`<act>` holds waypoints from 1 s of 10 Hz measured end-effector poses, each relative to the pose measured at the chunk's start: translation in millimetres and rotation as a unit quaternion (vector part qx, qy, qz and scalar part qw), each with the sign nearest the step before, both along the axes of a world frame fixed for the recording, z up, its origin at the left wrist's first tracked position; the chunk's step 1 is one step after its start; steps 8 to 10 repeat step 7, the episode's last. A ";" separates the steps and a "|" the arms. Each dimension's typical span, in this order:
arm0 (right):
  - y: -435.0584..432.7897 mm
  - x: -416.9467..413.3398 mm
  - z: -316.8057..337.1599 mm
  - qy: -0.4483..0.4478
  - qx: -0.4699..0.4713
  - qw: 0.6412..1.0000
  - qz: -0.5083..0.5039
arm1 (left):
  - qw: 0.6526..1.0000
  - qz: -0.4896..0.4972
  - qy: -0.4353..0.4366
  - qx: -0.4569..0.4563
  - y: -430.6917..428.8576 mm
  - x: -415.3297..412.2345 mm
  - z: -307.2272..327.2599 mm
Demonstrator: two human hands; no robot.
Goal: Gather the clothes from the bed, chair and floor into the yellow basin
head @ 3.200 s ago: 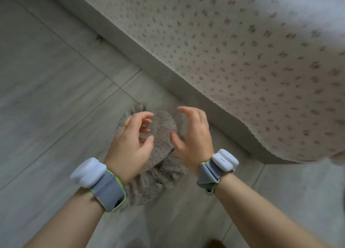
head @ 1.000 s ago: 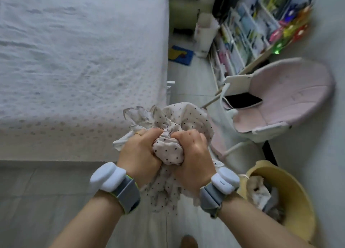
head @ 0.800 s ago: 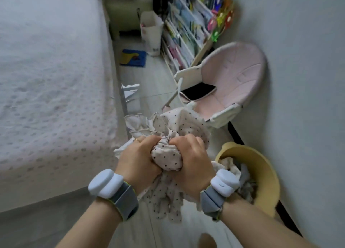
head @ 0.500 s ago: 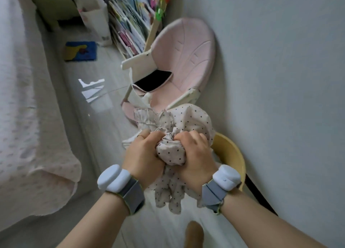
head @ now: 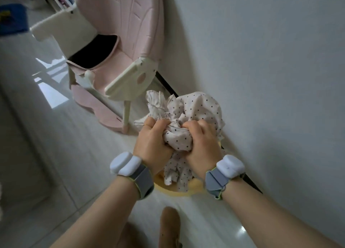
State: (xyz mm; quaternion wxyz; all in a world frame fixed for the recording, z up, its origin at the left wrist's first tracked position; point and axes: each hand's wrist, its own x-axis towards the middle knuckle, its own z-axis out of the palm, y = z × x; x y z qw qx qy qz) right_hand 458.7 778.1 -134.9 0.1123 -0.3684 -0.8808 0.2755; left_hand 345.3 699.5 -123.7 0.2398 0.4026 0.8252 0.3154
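A bunched cream garment with dark dots (head: pixel 194 109) is gripped by both hands at the centre of the view. My left hand (head: pixel 152 145) clutches its left side and my right hand (head: pixel 201 145) its right side. The cloth hangs directly above the yellow basin (head: pixel 179 191), of which only a strip of the near rim shows beneath my wrists. The rest of the basin and its contents are hidden by the garment and my hands.
A pink child's chair (head: pixel 119 33) with cream armrests stands just beyond the basin against the white wall (head: pixel 270 61). A blue mat (head: pixel 11 20) lies on the glossy tiled floor at far left. My foot (head: pixel 170 225) shows at the bottom edge.
Both hands closed on the dotted garment from the floor by the bed, lifted it and carried it rightward past the chair. It now hangs over the yellow basin by the wall.
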 end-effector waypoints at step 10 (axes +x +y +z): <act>20.1 16.4 -162.1 -0.103 -0.099 0.989 -0.027 | 0.976 -0.065 -0.087 -0.188 15.8 10.3 -191.5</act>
